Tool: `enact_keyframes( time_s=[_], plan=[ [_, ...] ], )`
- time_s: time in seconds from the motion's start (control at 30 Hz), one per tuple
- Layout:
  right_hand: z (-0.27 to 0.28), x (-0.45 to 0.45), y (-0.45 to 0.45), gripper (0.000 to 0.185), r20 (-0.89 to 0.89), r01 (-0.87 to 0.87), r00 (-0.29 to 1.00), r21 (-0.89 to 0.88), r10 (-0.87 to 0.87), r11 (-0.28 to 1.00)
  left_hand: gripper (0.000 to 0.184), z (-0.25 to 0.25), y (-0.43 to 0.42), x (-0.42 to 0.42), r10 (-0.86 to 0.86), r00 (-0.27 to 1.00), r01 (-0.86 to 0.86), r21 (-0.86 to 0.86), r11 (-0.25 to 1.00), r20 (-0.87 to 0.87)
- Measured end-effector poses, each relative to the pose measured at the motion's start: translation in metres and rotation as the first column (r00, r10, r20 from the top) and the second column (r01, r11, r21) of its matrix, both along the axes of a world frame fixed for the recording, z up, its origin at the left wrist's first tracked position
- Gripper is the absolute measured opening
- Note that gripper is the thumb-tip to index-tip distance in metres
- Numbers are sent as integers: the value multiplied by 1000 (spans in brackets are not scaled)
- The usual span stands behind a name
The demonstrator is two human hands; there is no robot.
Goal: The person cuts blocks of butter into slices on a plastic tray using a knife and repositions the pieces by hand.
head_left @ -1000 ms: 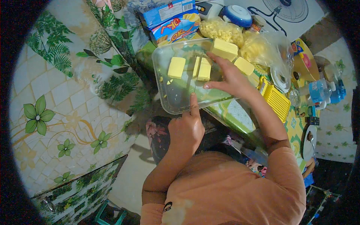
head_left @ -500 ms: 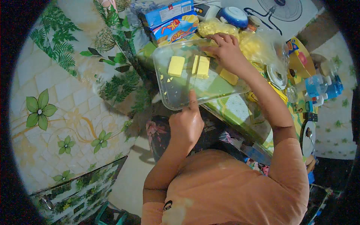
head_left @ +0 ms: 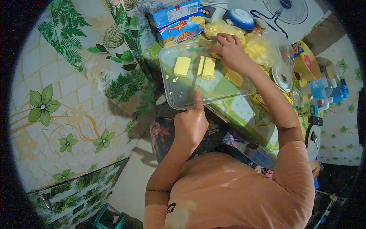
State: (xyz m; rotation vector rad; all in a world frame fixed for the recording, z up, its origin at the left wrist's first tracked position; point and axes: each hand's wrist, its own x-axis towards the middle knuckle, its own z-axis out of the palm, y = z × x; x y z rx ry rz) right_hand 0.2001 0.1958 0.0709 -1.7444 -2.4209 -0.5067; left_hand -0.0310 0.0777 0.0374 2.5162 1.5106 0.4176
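My left hand (head_left: 190,126) is closed round a thin knife (head_left: 200,78), index finger stretched along its top; the handle is hidden in my fist. The blade lies in a narrow gap between a slim slice and a thicker piece of a yellow butter-like block (head_left: 208,68). These rest in a clear plastic container (head_left: 173,95). Another yellow block (head_left: 182,66) stands to the left with small crumbs below it, and a further piece (head_left: 233,78) lies to the right. My right hand (head_left: 232,53) grips the container's far rim, thumb inside and fingers over the edge, partly covering yellow bits.
Behind the container stand blue boxes (head_left: 181,28), a bag of yellow pieces (head_left: 225,30) and a blue bowl (head_left: 240,19). A clear plastic bag (head_left: 268,49) and bottles (head_left: 321,88) are to the right. A fan (head_left: 286,9) is at the back. The table's edge runs below the container.
The view has shifted slightly, so the container and boxes appear a little further right. Both hands keep nearly the same pose, with the knife still between the yellow pieces.
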Motion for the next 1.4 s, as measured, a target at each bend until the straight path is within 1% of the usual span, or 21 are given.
enact_keyframes(
  time_s=[0.23, 0.33, 0.43, 0.53, 0.63, 0.73, 0.83, 0.93, 1.03, 1.23, 1.33, 1.4],
  plan=[
    [-4, 3, 4, 32, 1, -21, 1000, -4, 21, 1000, 64, 1, 1, 1, 4, 999, -6, -41, 999, -35],
    [-2, 0, 4, 31, -18, -10, 1000, -45, 9, 999, 64, -1, 0, 1, -1, 1000, 0, -34, 999, -26],
    [-5, 3, 6, 30, -39, -26, 999, -50, 24, 998, 64, 0, 1, 0, -2, 999, 0, -44, 999, -41],
    [-7, 4, 8, 44, -60, -50, 997, -50, 47, 997, 63, -2, 2, 1, 2, 999, -4, -31, 1000, -43],
    [-3, 0, 7, 31, -40, 2, 999, -91, -6, 996, 62, -2, 2, 0, -4, 999, 3, -22, 1000, -44],
    [-2, 0, 8, 30, -58, -2, 998, -112, -5, 994, 62, -6, 3, -1, -17, 1000, 17, 9, 1000, -16],
    [-1, -2, 8, 28, -52, 14, 998, -132, -21, 991, 61, -4, 3, -1, -22, 1000, 22, -1, 1000, -18],
    [1, -4, 8, 28, -60, 31, 997, -177, -42, 984, 61, -2, 4, -1, -24, 999, 24, -20, 1000, -24],
    [1, -4, 9, 29, -75, 30, 996, -203, -46, 979, 62, 4, 5, -1, -30, 999, 27, -81, 996, -32],
    [6, -6, 9, 31, -83, 53, 993, -292, -81, 955, 64, 5, 6, -2, -36, 998, 31, -101, 994, -52],
    [7, -7, 11, 34, -66, 68, 993, -350, -97, 934, 65, 13, 7, -1, -35, 993, 17, -158, 987, -110],
    [7, -6, 12, 36, -50, 64, 995, -354, -87, 933, 64, 15, 8, -1, -37, 991, 15, -163, 987, -132]
  ],
)
